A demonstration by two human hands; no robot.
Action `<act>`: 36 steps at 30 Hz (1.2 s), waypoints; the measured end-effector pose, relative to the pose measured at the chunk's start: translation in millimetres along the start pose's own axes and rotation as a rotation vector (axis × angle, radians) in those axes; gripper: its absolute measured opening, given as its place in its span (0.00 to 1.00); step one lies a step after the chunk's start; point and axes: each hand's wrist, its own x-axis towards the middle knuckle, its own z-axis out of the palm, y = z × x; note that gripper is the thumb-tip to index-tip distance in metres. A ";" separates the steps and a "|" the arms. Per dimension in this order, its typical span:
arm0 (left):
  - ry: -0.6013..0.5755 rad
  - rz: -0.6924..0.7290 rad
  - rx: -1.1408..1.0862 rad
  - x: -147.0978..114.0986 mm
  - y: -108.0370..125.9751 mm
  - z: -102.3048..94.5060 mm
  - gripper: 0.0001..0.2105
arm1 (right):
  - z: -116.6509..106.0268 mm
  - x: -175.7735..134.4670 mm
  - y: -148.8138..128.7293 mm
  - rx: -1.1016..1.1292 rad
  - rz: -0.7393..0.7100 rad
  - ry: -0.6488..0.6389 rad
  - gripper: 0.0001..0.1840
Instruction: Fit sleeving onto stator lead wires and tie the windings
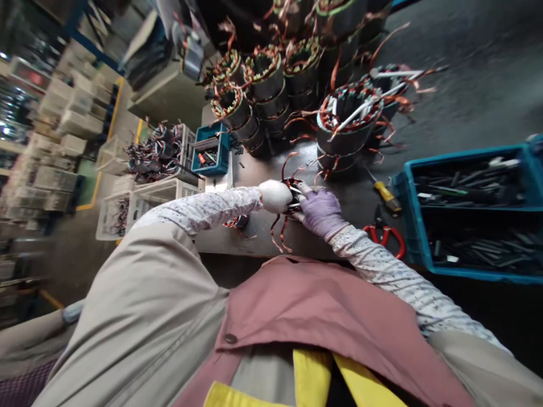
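Observation:
In front of me on the metal table sits a small wound motor stator [292, 208], with red and copper wire leads sticking out above and below. My left hand [275, 196], in a white glove, closes round its left side. From the right, my right hand [321, 211], in a purple glove, has its fingers bent over the top of the stator, near white strips in its opening. The fingertips partly hide the windings. Another small stator [240, 221] lies left of my hands, partly under my left forearm.
Stacked stators [267, 85] stand at the back; a larger one [350, 130] holds white tubes. A yellow-handled screwdriver [387, 198], red-handled cutters [384, 234] and a blue divided bin [470, 209] lie right. Left are a small blue bin [211, 150] and white crates [155, 198].

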 end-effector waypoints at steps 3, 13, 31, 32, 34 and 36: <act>-0.098 -0.029 -0.104 -17.4 20.0 1.1 0.09 | 4.8 5.3 -0.6 0.086 0.072 0.031 0.21; 0.213 0.001 -0.212 -40.6 6.0 29.5 0.12 | 33.5 23.8 42.7 0.999 0.096 0.521 0.25; 0.324 -0.108 -0.622 -13.9 -148.0 57.5 0.13 | 64.4 16.0 17.5 0.304 0.386 0.282 0.15; 0.280 -0.134 -0.492 -10.3 -152.0 64.5 0.14 | 69.2 24.7 12.6 0.219 0.384 0.246 0.15; 0.152 -0.156 -0.233 -5.2 -156.0 76.8 0.15 | 75.5 39.7 4.0 0.108 0.408 0.203 0.15; 0.040 -0.152 -0.098 -5.9 -157.3 84.4 0.16 | 79.7 48.5 -1.6 0.047 0.409 0.176 0.14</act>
